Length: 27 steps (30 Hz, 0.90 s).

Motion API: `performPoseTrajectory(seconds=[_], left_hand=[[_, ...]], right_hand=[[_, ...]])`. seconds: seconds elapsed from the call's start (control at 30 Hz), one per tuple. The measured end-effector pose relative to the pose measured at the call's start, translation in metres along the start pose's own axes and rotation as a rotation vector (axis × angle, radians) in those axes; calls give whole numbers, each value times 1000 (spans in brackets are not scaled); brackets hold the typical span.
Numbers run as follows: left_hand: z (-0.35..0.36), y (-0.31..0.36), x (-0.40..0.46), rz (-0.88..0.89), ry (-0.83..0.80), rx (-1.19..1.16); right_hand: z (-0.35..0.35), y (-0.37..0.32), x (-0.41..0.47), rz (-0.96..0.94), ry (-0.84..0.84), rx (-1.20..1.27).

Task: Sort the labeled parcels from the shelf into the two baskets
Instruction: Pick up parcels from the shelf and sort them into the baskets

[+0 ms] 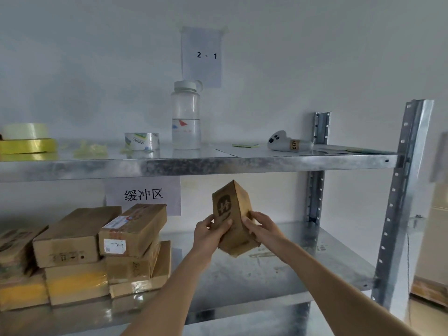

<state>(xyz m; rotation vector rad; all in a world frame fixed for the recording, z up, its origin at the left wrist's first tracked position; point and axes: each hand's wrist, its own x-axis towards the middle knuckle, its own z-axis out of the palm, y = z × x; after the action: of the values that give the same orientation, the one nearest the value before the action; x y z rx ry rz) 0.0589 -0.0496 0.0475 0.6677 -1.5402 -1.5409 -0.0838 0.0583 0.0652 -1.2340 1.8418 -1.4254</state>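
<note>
Above the bare right half of the lower shelf (303,241), one brown parcel (234,214) is up off the metal and standing on end, tilted, with a dark printed logo facing us. Both hands are on it: the left hand (209,232) wraps its near-left edge with the thumb across the logo face, the right hand (260,226) curls round the right side. No label shows on the faces in view, so the sensible move looks like turning the box over with both hands until the label comes round, and only then choosing a basket. Neither basket is in shot, mind you.

Out to the left, the stack of parcels (101,248) waits, piled in layers, some with white labels, some banded in yellow tape. A paper sign (143,194) hangs on the wall behind them. Up top sit a water bottle (186,117), a tape roll (141,141), yellow tape rolls (26,140) and a white handheld device (288,141). Watch that upper shelf lip (194,166) just above the parcel, and the steel upright (400,202) off to the right when swinging away.
</note>
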Motion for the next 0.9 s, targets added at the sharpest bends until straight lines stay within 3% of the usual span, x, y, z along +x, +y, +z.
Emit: performPoseTrajectory(seconds=[0.63, 0.9], left_hand=[[44, 13, 7, -73, -156, -77], [66, -1, 7, -41, -209, -69]], right_hand=[[-53, 22, -3, 89, 115, 239], [-69, 23, -14, -25, 227, 116]])
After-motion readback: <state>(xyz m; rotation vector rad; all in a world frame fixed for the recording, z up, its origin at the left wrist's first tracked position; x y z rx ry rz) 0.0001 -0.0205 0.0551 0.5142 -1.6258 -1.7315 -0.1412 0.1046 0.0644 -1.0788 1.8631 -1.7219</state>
